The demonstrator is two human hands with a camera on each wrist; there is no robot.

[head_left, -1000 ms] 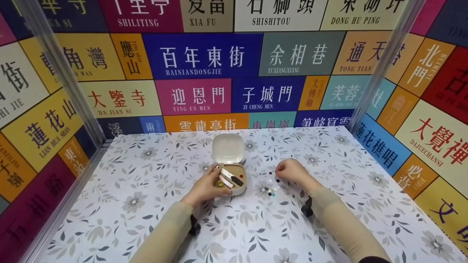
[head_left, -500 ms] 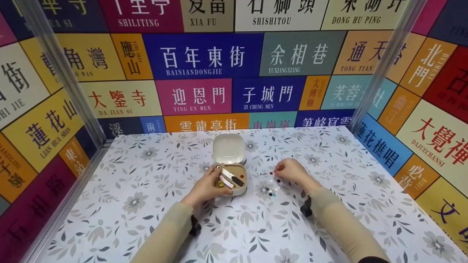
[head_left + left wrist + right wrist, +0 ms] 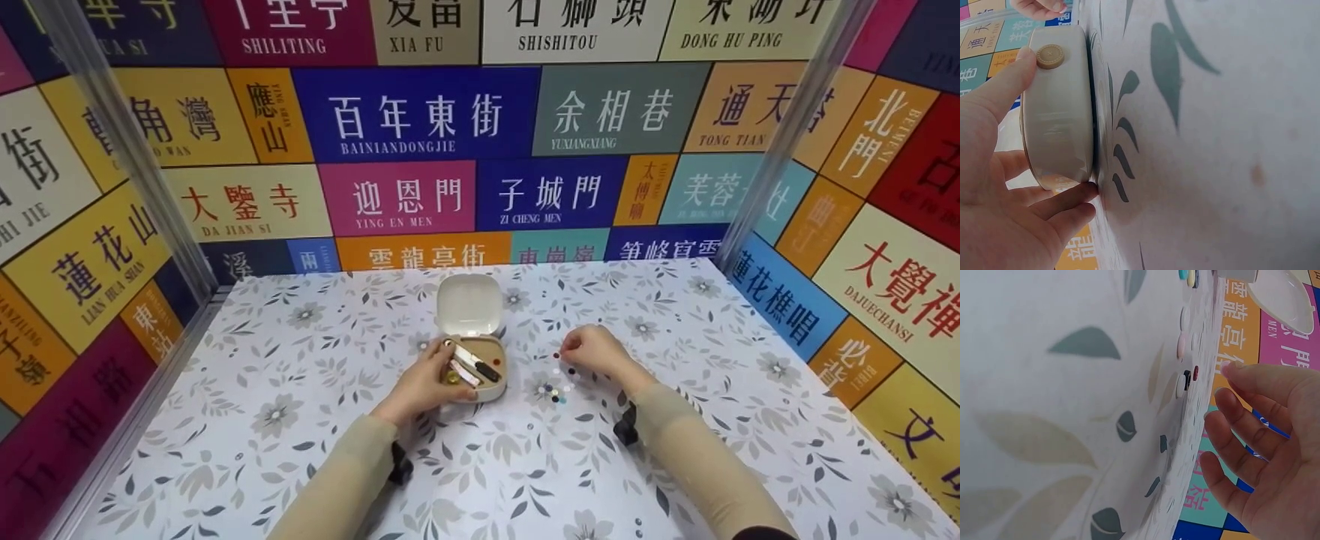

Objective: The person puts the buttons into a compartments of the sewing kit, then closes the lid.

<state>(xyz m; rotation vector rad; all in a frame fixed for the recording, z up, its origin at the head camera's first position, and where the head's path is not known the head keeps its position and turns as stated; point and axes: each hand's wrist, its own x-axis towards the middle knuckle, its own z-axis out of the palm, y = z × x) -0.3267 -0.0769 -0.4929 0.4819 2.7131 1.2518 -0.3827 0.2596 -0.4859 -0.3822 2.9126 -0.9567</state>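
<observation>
My left hand (image 3: 420, 384) grips the left side of a beige case (image 3: 492, 391). Its lid (image 3: 469, 304) stands raised at the back. Inside lie a white stick with a dark end (image 3: 484, 369), a pinkish stick and a small red button (image 3: 496, 362). In the left wrist view my thumb touches the rim beside a round tan clasp (image 3: 1050, 56). My right hand (image 3: 604, 356) hovers low, right of the case, thumb and forefinger tips close together. A dark red button (image 3: 1195, 373) lies by the fingertips. Whether they pinch anything is hidden.
Several small buttons (image 3: 555, 395) in black, white, yellow and teal lie between the case and my right hand. A white floral cloth (image 3: 300, 465) covers the table. Printed panels (image 3: 412, 112) and clear corner posts (image 3: 780, 135) enclose the back and sides.
My right hand has shifted very slightly left towards the dark red button. My left hand and the case stay in place.
</observation>
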